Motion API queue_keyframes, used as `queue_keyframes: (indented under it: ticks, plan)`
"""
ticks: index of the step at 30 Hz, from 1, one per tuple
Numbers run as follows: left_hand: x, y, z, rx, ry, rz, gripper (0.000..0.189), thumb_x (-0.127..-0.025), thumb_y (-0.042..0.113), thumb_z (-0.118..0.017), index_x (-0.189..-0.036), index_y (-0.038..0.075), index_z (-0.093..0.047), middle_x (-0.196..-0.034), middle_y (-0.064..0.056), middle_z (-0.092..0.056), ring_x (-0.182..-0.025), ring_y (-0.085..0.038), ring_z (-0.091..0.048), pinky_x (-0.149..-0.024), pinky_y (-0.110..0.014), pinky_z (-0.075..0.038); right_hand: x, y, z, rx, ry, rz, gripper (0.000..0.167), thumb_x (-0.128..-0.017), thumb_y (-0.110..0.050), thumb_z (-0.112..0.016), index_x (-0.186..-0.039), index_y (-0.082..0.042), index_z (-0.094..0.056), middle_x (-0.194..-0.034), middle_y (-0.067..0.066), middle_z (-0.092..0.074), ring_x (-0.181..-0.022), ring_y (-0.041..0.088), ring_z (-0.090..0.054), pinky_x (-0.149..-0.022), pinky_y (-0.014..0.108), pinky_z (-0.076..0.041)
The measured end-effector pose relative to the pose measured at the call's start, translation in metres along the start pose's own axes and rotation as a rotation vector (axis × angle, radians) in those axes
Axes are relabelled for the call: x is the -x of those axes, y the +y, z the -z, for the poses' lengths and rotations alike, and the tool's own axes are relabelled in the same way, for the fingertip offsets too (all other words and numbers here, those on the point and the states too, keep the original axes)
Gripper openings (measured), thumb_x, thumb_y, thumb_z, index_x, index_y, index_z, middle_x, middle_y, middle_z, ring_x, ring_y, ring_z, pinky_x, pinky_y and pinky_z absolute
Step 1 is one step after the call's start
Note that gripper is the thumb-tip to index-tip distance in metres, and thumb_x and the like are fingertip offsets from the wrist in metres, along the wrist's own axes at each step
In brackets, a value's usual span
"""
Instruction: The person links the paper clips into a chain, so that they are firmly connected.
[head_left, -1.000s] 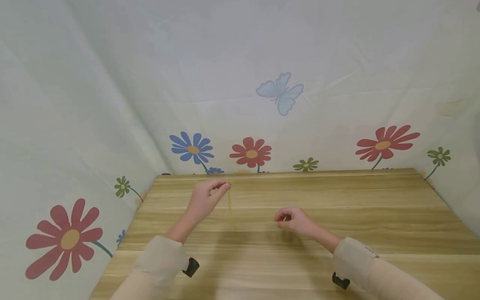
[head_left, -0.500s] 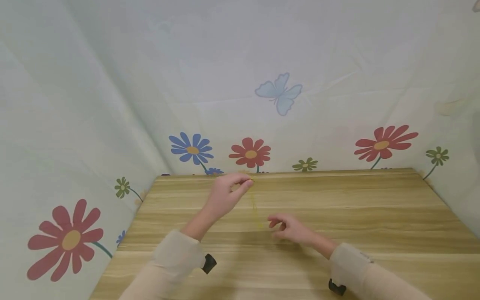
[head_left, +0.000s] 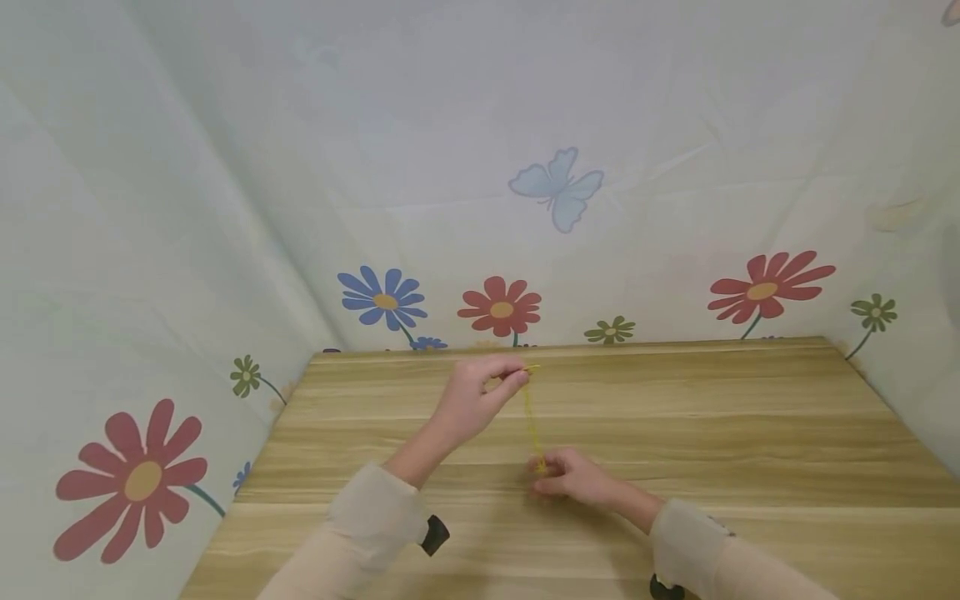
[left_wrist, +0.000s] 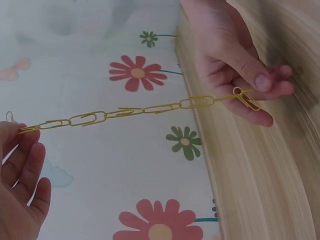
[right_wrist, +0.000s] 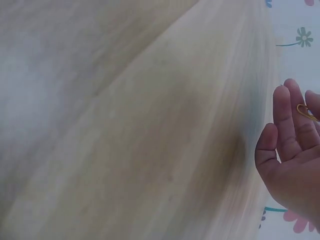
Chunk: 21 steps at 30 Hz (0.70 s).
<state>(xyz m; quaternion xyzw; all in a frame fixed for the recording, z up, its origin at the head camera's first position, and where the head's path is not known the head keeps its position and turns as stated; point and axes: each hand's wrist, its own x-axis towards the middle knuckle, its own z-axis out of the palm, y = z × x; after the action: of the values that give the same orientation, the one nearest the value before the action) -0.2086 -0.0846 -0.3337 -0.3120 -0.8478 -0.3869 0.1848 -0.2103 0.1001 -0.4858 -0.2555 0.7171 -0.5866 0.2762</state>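
Note:
A chain of linked yellow paper clips [left_wrist: 162,107] runs between my two hands. At its upper end my left hand [head_left: 480,392] pinches it between thumb and fingertips, with one clip tip sticking out past them. My right hand [head_left: 577,477] is below, its thumb and fingers at the lowest clips. In the left wrist view the right thumb [left_wrist: 261,81] lies over the chain's end, and one clip [left_wrist: 248,101] angles off there across the fingers. The right wrist view shows only a clip loop [right_wrist: 303,110] by the thumb and fingers.
A wood-grain table [head_left: 712,417] lies under both hands. Behind it and along its left side hangs a pale cloth [head_left: 420,125] printed with flowers and a butterfly. Black wrist bands [head_left: 435,535] show below the pale sleeves [head_left: 378,504].
My left hand has moved right with the hanging chain. The right hand has come slightly left and nearer to me, opened its fingers and closed them at the chain's lower end.

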Motion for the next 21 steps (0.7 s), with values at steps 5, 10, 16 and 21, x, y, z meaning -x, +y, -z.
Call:
queue_keyframes:
  ticks: [5,10,16,21]
  plan:
    - [0.010,-0.012,0.006,-0.005,0.009,0.054,0.015,-0.084,0.017,-0.060,-0.093,0.008,-0.068,-0.090,-0.001,-0.068,-0.083,-0.010,-0.063,-0.072,-0.023,-0.050,0.006,0.004,0.007,-0.018,0.009,-0.003,0.040,-0.086,-0.005,-0.053,-0.117,0.018,-0.041,-0.090,0.029,-0.062,-0.073,0.026,-0.063,-0.067,0.036,-0.053]
    - [0.022,-0.029,0.012,0.005,0.020,0.120,0.017,-0.085,0.019,-0.058,-0.093,0.008,-0.067,-0.087,-0.001,-0.068,-0.081,-0.012,-0.062,-0.071,-0.024,-0.050,0.014,0.006,0.018,0.001,0.034,-0.004,0.050,-0.085,-0.004,-0.053,-0.123,0.020,-0.032,-0.088,0.029,-0.062,-0.068,0.022,-0.063,-0.064,0.033,-0.052]
    - [0.035,-0.049,0.018,0.018,0.058,0.234,0.014,-0.085,0.020,-0.057,-0.089,0.011,-0.068,-0.083,0.000,-0.068,-0.077,-0.011,-0.059,-0.069,-0.023,-0.049,0.024,0.008,0.032,0.004,0.071,-0.037,0.053,-0.084,-0.002,-0.054,-0.126,0.017,-0.029,-0.086,0.027,-0.063,-0.067,0.023,-0.063,-0.066,0.033,-0.052]
    - [0.044,-0.060,0.021,0.019,0.086,0.263,0.014,-0.085,0.019,-0.058,-0.088,0.010,-0.068,-0.081,-0.001,-0.068,-0.073,-0.010,-0.060,-0.067,-0.023,-0.049,0.030,0.009,0.040,-0.001,0.114,-0.044,0.033,-0.084,-0.003,-0.054,-0.107,0.016,-0.039,-0.086,0.029,-0.063,-0.066,0.023,-0.063,-0.064,0.031,-0.051]
